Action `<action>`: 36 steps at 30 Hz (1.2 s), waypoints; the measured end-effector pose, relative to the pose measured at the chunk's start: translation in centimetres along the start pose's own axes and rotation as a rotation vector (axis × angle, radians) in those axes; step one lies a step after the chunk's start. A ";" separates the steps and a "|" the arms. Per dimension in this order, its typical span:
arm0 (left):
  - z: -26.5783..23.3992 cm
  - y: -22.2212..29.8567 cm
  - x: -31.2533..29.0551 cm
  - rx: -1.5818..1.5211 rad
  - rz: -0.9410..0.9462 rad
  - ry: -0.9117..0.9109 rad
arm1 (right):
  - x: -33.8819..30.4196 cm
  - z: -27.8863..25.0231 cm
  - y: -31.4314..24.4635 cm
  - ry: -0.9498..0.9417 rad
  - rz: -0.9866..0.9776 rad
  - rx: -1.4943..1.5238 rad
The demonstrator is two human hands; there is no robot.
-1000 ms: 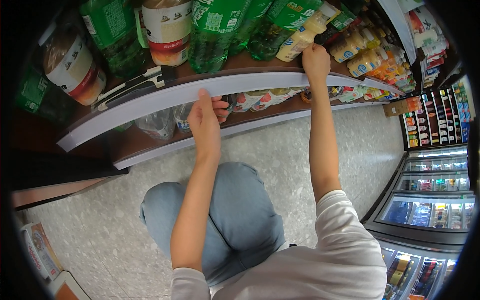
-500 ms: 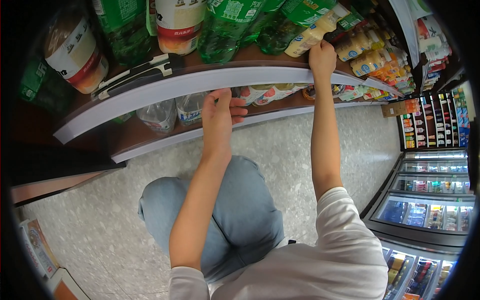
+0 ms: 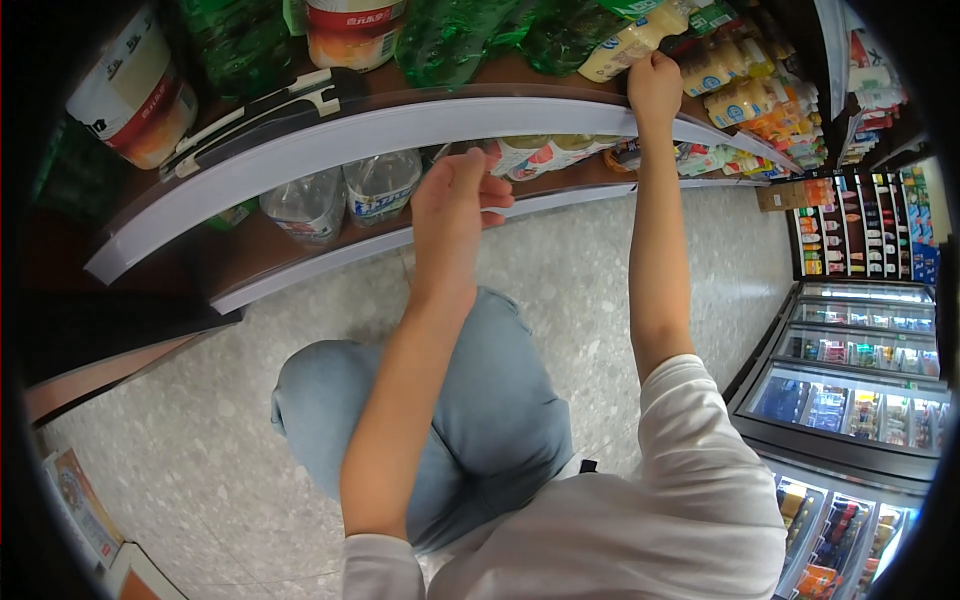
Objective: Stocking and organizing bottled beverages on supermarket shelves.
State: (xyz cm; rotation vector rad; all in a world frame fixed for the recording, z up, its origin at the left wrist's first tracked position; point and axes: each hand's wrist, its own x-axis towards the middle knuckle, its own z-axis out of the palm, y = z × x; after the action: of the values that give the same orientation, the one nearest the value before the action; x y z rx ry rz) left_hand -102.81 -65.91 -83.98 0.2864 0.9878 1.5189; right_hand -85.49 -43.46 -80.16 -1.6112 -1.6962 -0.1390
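My right hand (image 3: 655,95) reaches to the upper shelf. Its fingers are curled in beside a cream-yellow bottle (image 3: 622,50), which leans on its side. The fingertips are hidden, so I cannot make out what they hold. To the left stand large green soda bottles (image 3: 450,45), and to the right lie several small yellow bottles (image 3: 715,75). Lower down, my left hand (image 3: 455,215) hangs open in front of the lower shelf, thumb and fingers apart, holding nothing. Close by it are clear plastic bottles (image 3: 382,187).
A white shelf edge (image 3: 400,125) curves across between the two levels. Wide tubs with red bands (image 3: 150,110) and a black-and-white strip (image 3: 250,115) are at the left. Glass-door coolers (image 3: 850,400) line the right side. Beneath me is grey speckled floor (image 3: 230,440).
The shelf has shifted slightly up in view. My left hand has moved a little to the right, still open. My right hand remains beside the cream-yellow bottle.
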 end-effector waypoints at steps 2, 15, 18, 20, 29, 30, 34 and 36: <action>0.3 -0.2 -0.1 0.024 0.023 -0.013 | 0.1 0.0 0.3 -0.005 -0.002 -0.013; 0.9 0.5 -0.6 0.069 0.372 -0.179 | 2.0 0.5 3.0 -0.116 -0.033 0.079; -1.0 1.2 -0.2 -0.109 0.170 -0.446 | 1.9 0.8 2.5 -0.120 -0.024 0.089; -1.5 1.5 -0.1 -0.347 -0.003 -0.638 | 1.5 0.8 2.1 -0.121 -0.009 0.069; -1.1 2.1 0.1 -0.876 -0.211 -0.619 | 1.2 0.5 2.1 -0.082 -0.024 0.062; -1.1 2.1 0.2 -0.884 -0.205 -0.638 | 1.2 0.5 2.0 -0.083 -0.015 0.044; -1.1 2.0 0.6 -0.898 -0.186 -0.674 | 1.5 0.5 2.4 -0.067 -0.002 0.096; -1.4 2.0 0.8 -0.909 -0.184 -0.667 | 1.0 0.7 1.9 -0.058 -0.008 0.115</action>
State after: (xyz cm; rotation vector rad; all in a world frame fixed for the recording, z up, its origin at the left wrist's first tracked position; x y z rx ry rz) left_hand -105.31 -65.53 -83.69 0.0279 -0.2269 1.4054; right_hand -83.98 -41.90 -80.86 -1.5371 -1.7228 0.0010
